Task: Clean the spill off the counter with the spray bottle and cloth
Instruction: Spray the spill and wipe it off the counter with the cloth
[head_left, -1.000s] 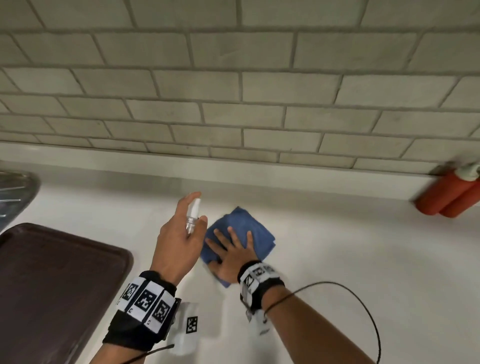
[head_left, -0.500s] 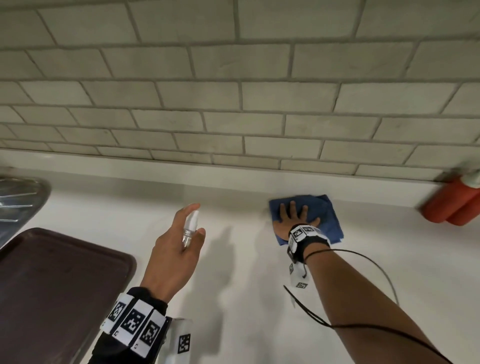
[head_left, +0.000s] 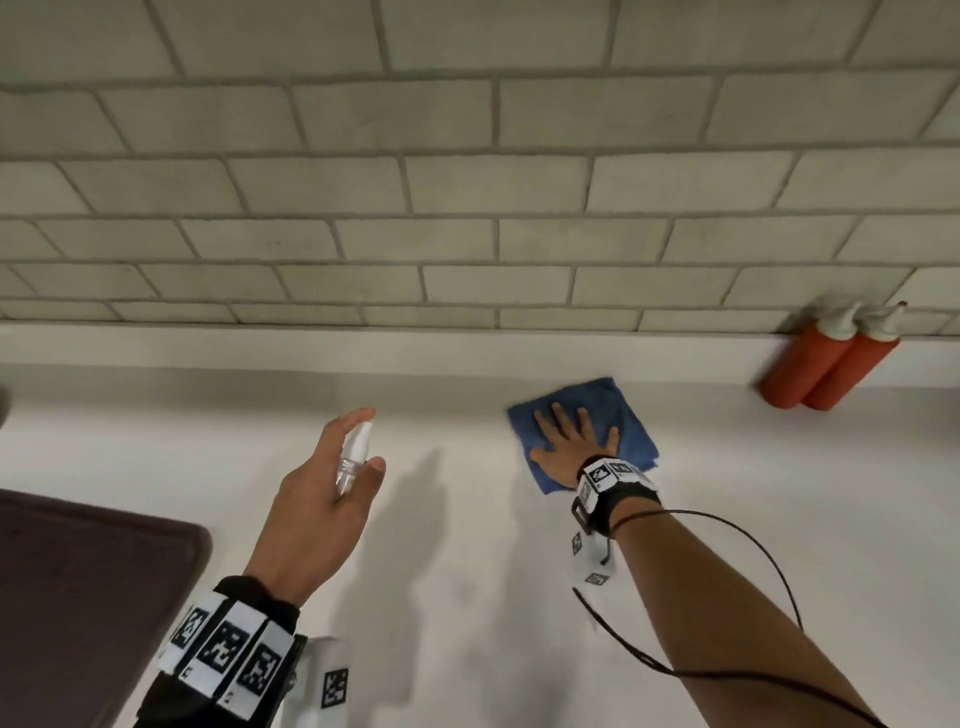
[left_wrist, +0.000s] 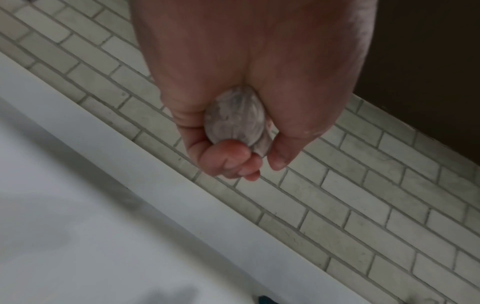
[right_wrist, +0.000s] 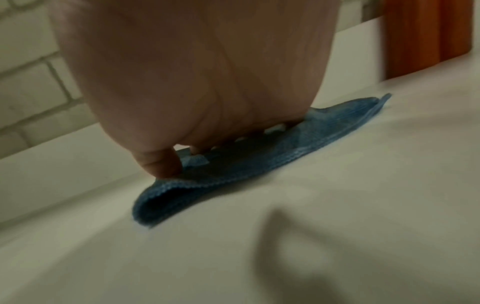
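The right hand (head_left: 571, 441) lay flat, fingers spread, on the blue cloth (head_left: 626, 415) atop the bench (head_left: 467, 597); the left hand (head_left: 317, 504) gripped the spray bottle (head_left: 353, 457).

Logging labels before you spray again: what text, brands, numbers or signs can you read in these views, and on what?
No readable words or numbers in any view.
Black-and-white square marker tags on the left wrist band and right wrist band: coded patterns, not text.
Small clear plastic spray bottle in the left hand: no label visible.
Two red squeeze bottles against the wall: no label visible.
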